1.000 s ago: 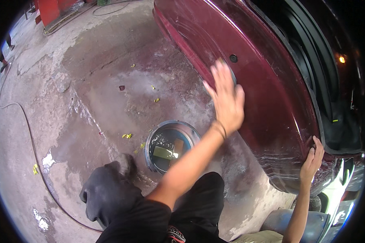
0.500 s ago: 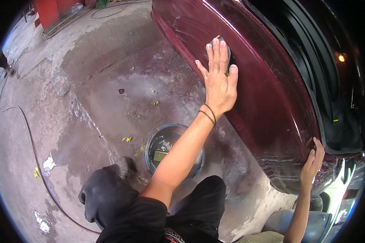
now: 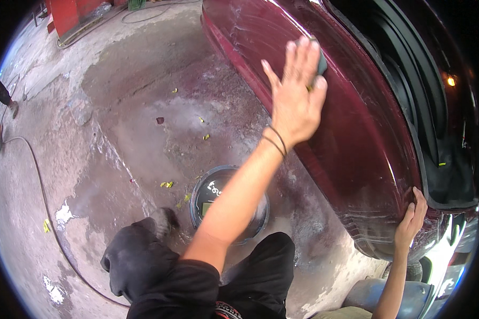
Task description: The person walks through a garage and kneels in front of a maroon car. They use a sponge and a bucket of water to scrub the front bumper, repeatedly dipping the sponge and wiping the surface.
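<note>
My left hand (image 3: pixel 298 101), with two thin dark bands at the wrist, presses down on a maroon car body panel (image 3: pixel 351 138). Its fingers lie nearly flat over a dark grey-green sanding pad (image 3: pixel 322 61), mostly hidden beneath them. Faint pale scuffs mark the panel beyond the fingertips. At the lower right, my right hand (image 3: pixel 411 220) rests on the panel near its black-trimmed edge, fingers extended and thumb apart. Below my left forearm stands a dark round basin (image 3: pixel 199 183), partly covered by the arm. Inside it, a greenish block (image 3: pixel 205 208) shows.
A thin hose (image 3: pixel 34 165) curves along the wet concrete floor (image 3: pixel 127 154) at left. Yellow scraps (image 3: pixel 166 184) lie scattered there. A person's legs (image 3: pixel 2 95) show at the far left edge. A blue-grey drum (image 3: pixel 394 295) stands at lower right.
My left hand has slid slightly up and right across the panel with the pad under it. My right hand stays by the edge. More of the person's legs shows at far left.
</note>
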`<act>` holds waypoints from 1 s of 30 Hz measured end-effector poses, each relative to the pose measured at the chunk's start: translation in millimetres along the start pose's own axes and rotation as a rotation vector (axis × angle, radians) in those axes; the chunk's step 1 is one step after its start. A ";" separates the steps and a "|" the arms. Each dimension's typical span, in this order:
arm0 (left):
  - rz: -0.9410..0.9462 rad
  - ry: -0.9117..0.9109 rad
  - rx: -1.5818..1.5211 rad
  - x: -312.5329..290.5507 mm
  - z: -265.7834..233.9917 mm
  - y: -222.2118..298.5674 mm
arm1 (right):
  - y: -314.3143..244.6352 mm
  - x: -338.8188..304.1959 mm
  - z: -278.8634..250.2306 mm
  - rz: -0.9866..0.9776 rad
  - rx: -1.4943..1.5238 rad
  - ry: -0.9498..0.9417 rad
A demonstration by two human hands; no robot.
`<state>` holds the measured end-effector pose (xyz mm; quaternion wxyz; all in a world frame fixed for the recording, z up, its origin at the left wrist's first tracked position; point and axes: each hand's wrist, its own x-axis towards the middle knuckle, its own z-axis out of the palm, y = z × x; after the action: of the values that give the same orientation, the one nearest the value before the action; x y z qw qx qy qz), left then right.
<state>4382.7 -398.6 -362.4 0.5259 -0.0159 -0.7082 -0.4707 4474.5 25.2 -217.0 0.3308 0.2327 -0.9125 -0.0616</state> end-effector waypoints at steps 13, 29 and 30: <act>-0.124 0.014 -0.106 -16.6 7.6 -2.9 | 4.5 -1.8 1.0 0.002 -0.028 -0.003; -0.023 0.069 -0.032 12.8 -3.9 -18.6 | 2.6 -0.3 0.4 0.012 -0.015 -0.005; -0.058 0.133 -0.031 36.9 -12.4 -42.6 | 0.2 1.9 2.1 0.004 -0.012 -0.004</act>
<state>4353.3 -448.2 -362.0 0.5577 0.0281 -0.6645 -0.4966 4471.8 24.4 -217.5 0.3305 0.2289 -0.9132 -0.0669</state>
